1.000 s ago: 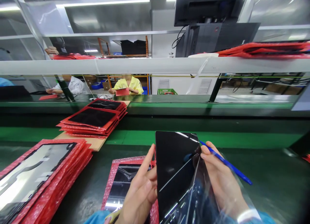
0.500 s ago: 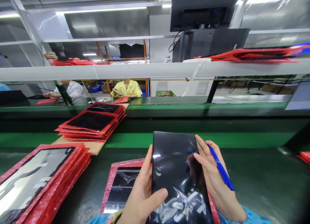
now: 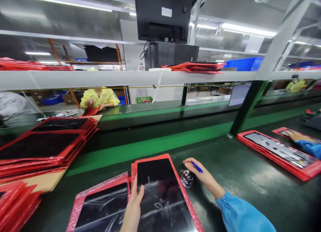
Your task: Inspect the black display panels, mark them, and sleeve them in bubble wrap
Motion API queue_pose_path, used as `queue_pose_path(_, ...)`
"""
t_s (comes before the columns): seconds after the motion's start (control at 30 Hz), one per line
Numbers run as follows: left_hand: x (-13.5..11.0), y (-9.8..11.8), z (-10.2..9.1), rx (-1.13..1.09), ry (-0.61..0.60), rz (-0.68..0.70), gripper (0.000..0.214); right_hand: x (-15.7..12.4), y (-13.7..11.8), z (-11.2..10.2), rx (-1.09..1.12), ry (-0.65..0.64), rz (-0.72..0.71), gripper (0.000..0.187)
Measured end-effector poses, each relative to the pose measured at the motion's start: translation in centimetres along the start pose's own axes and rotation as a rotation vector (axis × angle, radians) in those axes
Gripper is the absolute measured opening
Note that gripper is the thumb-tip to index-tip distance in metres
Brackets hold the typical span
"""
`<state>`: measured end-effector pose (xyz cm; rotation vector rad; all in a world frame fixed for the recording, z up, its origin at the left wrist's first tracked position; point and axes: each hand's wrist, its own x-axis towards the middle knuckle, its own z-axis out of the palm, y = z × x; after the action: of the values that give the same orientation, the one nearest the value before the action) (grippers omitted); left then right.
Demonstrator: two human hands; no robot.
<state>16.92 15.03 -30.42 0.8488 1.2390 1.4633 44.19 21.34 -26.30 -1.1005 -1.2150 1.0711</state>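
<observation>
A glossy black screen panel (image 3: 156,178) lies on a red bubble-wrap sleeve (image 3: 184,191) in front of me. Resting along the panel's left edge is my left hand (image 3: 134,203), its visible fingers stretched out and slightly apart. My right hand (image 3: 202,175) is off to the right of the panel, with a blue pen (image 3: 197,167) held in its curled fingers. Just beside those fingertips sits a small shiny object (image 3: 186,178), whose kind I cannot make out. Left of the panel, another black panel (image 3: 105,205) lies on pinkish-red bubble wrap.
Stacks of panels in red sleeves (image 3: 42,145) stand at the left, partly on a wooden board (image 3: 50,181). Another red-sleeved stack (image 3: 278,148) lies at right, near a co-worker's hand (image 3: 296,135). A green post (image 3: 247,111) and a white shelf rail (image 3: 112,78) rise beyond the bench.
The black panel went from being held up between both hands to lying on the red sleeve. My right hand has left it and moved right, beside the shiny object. The view has swung right.
</observation>
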Motion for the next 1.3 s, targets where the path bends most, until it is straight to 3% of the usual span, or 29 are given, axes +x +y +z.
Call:
queue_pose_path(0.13,0.1,-1.7,0.0,0.026,0.005,-0.055,0.060,-0.9,1.6,-0.5,0.003,-0.102,0.060,0.033)
queue_pose_path(0.47,-0.2,-2.5,-1.4,-0.010,-0.003,-0.008,0.069,-1.0,2.2,-0.6,-0.029,-0.123,0.036,0.033)
queue_pose_path(0.67,-0.9,0.1,-4.4,0.050,0.043,0.067,0.057,-2.7,1.0,-0.2,-0.182,0.015,-0.174,0.018)
queue_pose_path(0.8,-1.7,2.0,-5.8,0.081,-0.007,-0.217,0.044,-5.3,0.9,1.5,-0.298,-0.192,-0.261,0.008)
queue_pose_path(0.9,-2.6,2.6,-5.5,0.067,-0.046,-0.375,0.036,-6.8,1.4,2.8,-0.440,-0.339,-0.392,0.016)
queue_pose_path(1.1,-2.9,3.2,-4.5,0.131,-0.124,-0.383,0.033,-7.4,1.9,3.4,-0.700,-0.408,-0.729,0.022)
queue_pose_path(1.3,-1.9,5.8,-3.8,0.172,-0.215,-0.335,0.027,-7.3,2.0,3.5,-0.738,-0.371,-0.767,0.020)
